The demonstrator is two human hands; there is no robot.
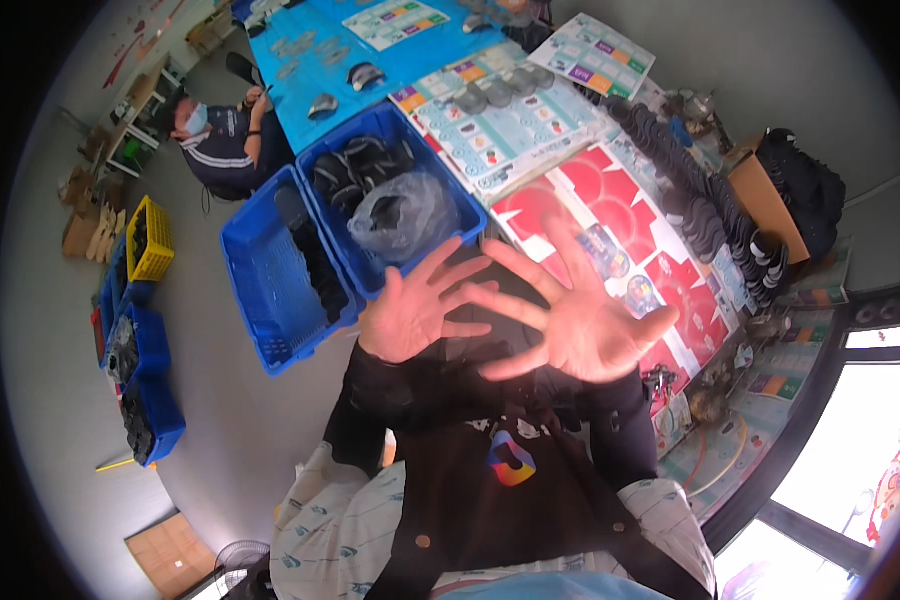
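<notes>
Showing both palms outward with every finger splayed wide, the left hand (410, 312) and right hand (580, 325) grip nothing and hover apart from all objects. Nearest the left hand, two blue plastic crates (270, 290) stand side by side against the table's near edge, presumably for easy reach; one holds dark shoe pieces and a crumpled clear plastic bag (402, 215). Red-and-white printed sheets (620, 215) cover the table beneath the right hand.

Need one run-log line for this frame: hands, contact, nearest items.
left hand: open, empty | right hand: open, empty | nearest: blue crates | contact: none
</notes>
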